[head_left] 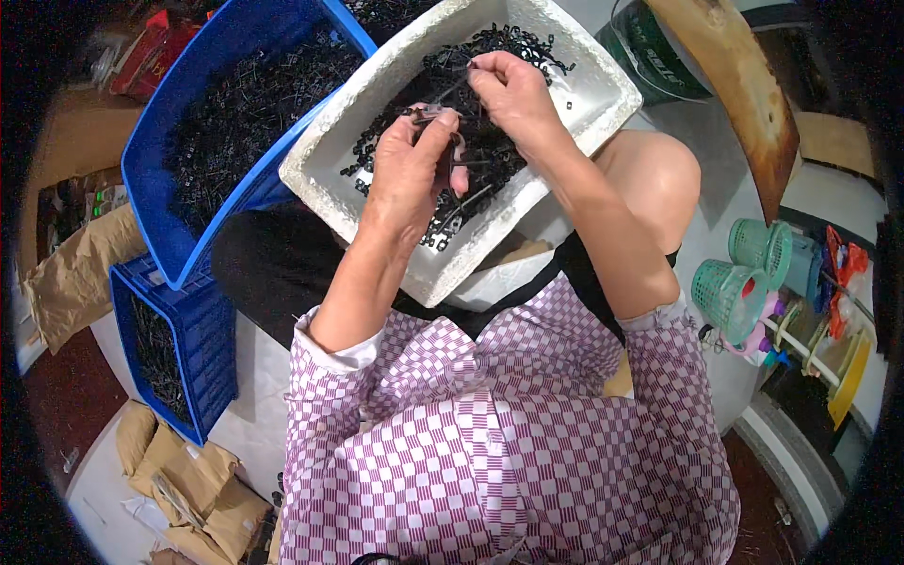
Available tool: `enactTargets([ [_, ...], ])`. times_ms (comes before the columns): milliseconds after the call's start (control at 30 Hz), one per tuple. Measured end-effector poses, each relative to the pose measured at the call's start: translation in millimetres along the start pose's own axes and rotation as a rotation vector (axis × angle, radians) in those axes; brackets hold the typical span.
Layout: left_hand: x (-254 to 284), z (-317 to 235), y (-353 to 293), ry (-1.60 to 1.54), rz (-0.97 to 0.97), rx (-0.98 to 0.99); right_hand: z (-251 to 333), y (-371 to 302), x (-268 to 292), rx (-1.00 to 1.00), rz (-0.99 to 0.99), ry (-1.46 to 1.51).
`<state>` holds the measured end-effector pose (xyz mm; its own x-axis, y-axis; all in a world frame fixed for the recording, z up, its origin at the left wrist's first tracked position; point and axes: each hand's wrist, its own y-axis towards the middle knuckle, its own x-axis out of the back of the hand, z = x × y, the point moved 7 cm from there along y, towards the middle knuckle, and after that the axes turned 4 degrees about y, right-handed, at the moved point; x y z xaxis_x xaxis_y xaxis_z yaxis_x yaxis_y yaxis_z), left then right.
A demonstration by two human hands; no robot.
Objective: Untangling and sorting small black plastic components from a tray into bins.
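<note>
A white foam box [603, 87] sits tilted in front of me at my lap, with many small black clip-like parts [513, 42] heaped in it. Over the box, my left hand [407, 179] is closed round several thin black rod-like pieces [457, 174], which poke out between thumb and fingers. My right hand [523, 104] is a little farther and to the right, thumb and forefinger pinched together. A thin dark rod [454, 89] runs between the two hands' fingertips; its exact ends are too small to make out.
At the left, a large blue crate [155, 188] holds many thin black pieces, and a smaller blue crate [212, 348] stands nearer. Brown paper packages [193, 480] lie lower left. At the right are a dark green bucket [650, 56], a curved brown board [739, 75] and green baskets [720, 292].
</note>
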<state>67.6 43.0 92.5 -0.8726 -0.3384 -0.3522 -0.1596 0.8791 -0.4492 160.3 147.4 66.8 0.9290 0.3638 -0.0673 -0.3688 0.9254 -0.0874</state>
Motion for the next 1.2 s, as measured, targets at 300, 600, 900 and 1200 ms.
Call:
enactTargets([
  [300, -3.4, -3.7, -15.4, -0.121, 0.113, 0.095, -17.9, 8.8, 21.8, -0.260, -0.180, 0.089],
  [600, 13.7, -1.3, 7.0, -0.167, -0.012, 0.041, 15.1, -22.8, -27.4, -0.384, 0.354, 0.449],
  [900, 0.1, 9.0, 7.8, -0.169, 0.070, 0.099, -1.0, -8.5, -4.3, -0.341, 0.098, 0.442],
  [1200, 10.4, -4.7, 12.1, -0.377, -0.009, 0.067, 4.3, -27.5, -28.2, -0.425, 0.338, 0.594],
])
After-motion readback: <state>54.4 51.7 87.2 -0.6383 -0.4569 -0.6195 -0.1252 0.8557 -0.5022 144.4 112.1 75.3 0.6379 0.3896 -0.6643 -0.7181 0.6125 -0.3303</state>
